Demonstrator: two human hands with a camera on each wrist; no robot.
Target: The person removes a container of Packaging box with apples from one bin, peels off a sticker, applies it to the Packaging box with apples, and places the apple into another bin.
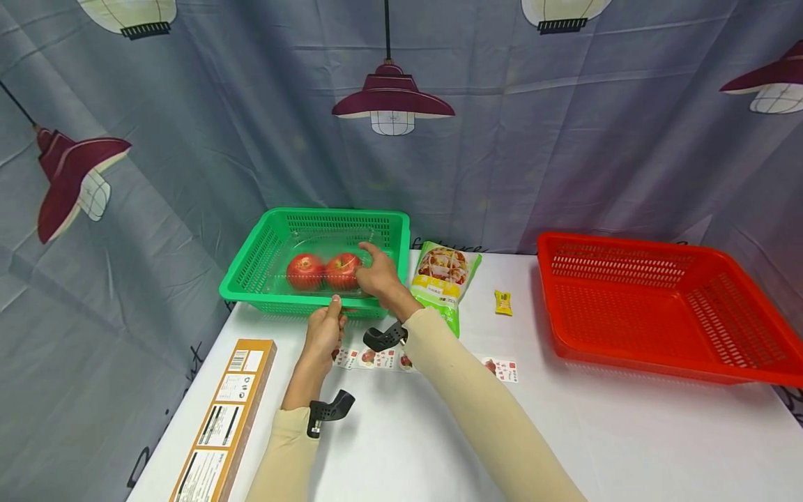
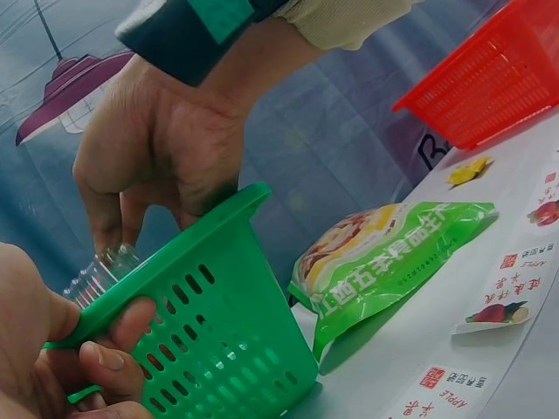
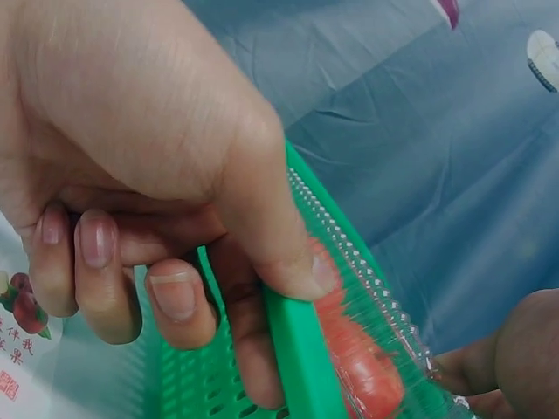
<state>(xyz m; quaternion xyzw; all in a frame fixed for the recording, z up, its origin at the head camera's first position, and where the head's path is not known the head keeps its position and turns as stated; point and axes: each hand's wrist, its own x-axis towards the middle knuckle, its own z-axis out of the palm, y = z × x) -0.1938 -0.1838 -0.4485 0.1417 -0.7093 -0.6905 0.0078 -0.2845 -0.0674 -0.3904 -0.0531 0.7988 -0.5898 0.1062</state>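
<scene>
On the near rim of a green basket (image 1: pixel 282 300), my left hand (image 1: pixel 324 331) grips with the thumb on top and the fingers curled below, as the right wrist view shows closely. A clear plastic box (image 2: pixel 105 275) lies inside the basket, and two red apples (image 1: pixel 305 272) show through it. My right hand (image 1: pixel 378 273) reaches over the basket's right end. Its fingertips pinch the ribbed edge of the box, seen at the lower right of the right wrist view.
Right of the green basket lie a green food bag (image 1: pixel 442 275) and a small yellow packet (image 1: pixel 503 302). A red basket (image 1: pixel 633 307) stands at the right. Apple-printed cards (image 1: pixel 376 358) lie in a row in front. A long cardboard box (image 1: pixel 222 418) lies at the left.
</scene>
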